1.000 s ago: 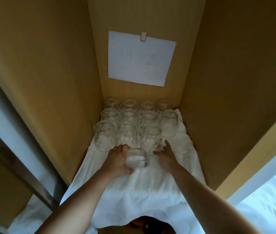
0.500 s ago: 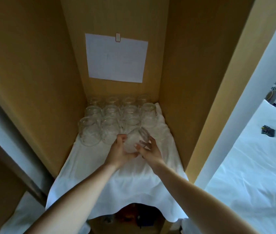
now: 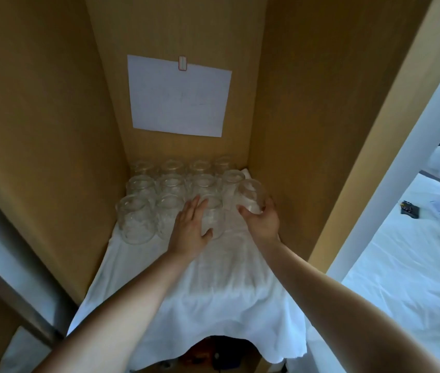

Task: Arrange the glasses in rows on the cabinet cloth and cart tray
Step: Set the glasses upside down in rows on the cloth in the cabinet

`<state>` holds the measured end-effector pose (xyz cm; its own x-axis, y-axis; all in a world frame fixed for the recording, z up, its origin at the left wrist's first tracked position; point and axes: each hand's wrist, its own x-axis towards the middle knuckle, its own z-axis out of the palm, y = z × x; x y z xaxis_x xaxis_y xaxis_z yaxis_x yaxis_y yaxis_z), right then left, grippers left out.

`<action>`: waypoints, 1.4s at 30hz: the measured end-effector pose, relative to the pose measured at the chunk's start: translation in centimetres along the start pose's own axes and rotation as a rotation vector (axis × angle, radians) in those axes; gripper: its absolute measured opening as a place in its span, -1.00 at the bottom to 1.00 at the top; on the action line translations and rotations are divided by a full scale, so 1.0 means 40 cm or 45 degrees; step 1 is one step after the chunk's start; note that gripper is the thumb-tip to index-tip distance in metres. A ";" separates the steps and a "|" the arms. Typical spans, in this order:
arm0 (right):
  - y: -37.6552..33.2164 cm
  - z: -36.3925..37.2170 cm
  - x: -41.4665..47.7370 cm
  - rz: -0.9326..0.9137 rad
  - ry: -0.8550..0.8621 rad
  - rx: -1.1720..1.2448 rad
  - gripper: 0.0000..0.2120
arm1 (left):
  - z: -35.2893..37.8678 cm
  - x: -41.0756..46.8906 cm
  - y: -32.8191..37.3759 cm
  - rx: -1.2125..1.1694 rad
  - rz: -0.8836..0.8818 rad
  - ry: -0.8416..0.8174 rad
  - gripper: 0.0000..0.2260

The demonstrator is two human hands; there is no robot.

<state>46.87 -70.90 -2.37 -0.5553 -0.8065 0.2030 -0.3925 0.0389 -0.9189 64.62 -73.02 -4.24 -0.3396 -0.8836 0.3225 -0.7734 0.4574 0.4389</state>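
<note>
Clear stemless glass tumbler [image 3: 251, 196], passed within the last second from left hand [image 3: 190, 230], now flat and open against the front-row glass [image 3: 213, 219], into right hand [image 3: 263, 224], gripped tilted above the white cloth [image 3: 213, 286], nearing the front row's vacant right-end place.

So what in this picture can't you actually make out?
- Sheet of paper on the cabinet's back wall, head view: the marks are too faint to read.
- Back row of glasses: dim and see-through, so rims blur together.
- Glass in the right hand: the fingers cover its near side; touching the white cloth or not, unclear.
- Glass under the left hand: partly covered by the hand.
- Dark items below the cloth's front edge: cut off.
</note>
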 end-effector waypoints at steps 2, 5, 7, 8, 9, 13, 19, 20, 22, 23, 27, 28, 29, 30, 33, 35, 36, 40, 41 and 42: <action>0.015 0.013 0.018 -0.063 -0.092 -0.029 -0.29 | 0.009 0.025 -0.003 0.054 0.039 -0.050 -0.31; 0.043 0.041 0.023 -0.096 -0.122 -0.176 -0.27 | 0.035 0.045 -0.016 0.169 0.123 -0.145 -0.33; 0.056 0.059 0.028 -0.091 -0.126 -0.198 -0.25 | 0.053 0.049 -0.037 0.255 0.179 -0.185 -0.34; 0.055 0.065 0.036 -0.087 -0.118 -0.198 -0.25 | 0.059 0.050 -0.049 0.269 0.201 -0.174 -0.35; 0.052 0.072 0.050 -0.079 -0.102 -0.193 -0.26 | 0.061 0.049 -0.061 0.267 0.227 -0.149 -0.35; 0.051 0.091 0.104 -0.044 -0.086 -0.128 -0.32 | 0.068 0.058 -0.091 0.266 0.318 -0.070 -0.29; 0.084 0.114 0.132 0.013 -0.115 -0.232 -0.22 | 0.074 0.048 -0.096 0.277 0.373 -0.078 -0.28; 0.086 0.113 0.136 0.019 -0.127 -0.232 -0.21 | 0.081 0.046 -0.098 0.284 0.374 -0.076 -0.28; 0.094 0.116 0.135 0.047 -0.142 -0.205 -0.20 | 0.093 0.042 -0.096 0.276 0.356 -0.068 -0.28; 0.096 0.119 0.130 0.054 -0.146 -0.196 -0.19 | 0.095 0.043 -0.092 0.280 0.336 -0.084 -0.27; 0.115 0.127 0.103 0.089 -0.217 -0.278 -0.08 | 0.072 0.055 -0.062 0.256 0.270 -0.173 -0.28; 0.117 0.123 0.096 0.125 -0.244 -0.288 -0.06 | 0.055 0.065 -0.053 0.207 0.254 -0.230 -0.30; 0.124 0.119 0.087 0.154 -0.262 -0.283 -0.05 | 0.037 0.074 -0.049 0.153 0.228 -0.287 -0.31; 0.125 0.113 0.074 0.162 -0.275 -0.265 -0.04 | 0.018 0.083 -0.048 0.125 0.202 -0.339 -0.31; 0.139 0.087 0.025 0.139 -0.296 -0.207 -0.08 | -0.019 0.074 -0.067 0.088 0.188 -0.338 -0.30; 0.145 0.066 -0.015 0.110 -0.323 -0.212 -0.10 | -0.020 0.028 -0.077 0.042 0.127 -0.255 -0.35; 0.148 0.056 -0.034 0.091 -0.348 -0.241 -0.12 | -0.014 -0.003 -0.075 0.004 0.069 -0.236 -0.37; 0.146 0.032 -0.117 0.114 -0.509 -0.248 -0.25 | 0.019 -0.162 -0.051 -0.119 -0.192 -0.428 -0.38; 0.142 0.033 -0.141 0.146 -0.544 -0.191 -0.29 | 0.022 -0.205 -0.050 -0.148 -0.234 -0.451 -0.39; 0.137 0.037 -0.168 0.170 -0.582 -0.152 -0.33 | 0.021 -0.248 -0.052 -0.183 -0.280 -0.451 -0.41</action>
<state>49.55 -66.14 -9.27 -0.2386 -0.9651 -0.1080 -0.4360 0.2058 -0.8761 69.17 -65.31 -9.05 -0.3573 -0.9298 -0.0880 -0.7741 0.2420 0.5850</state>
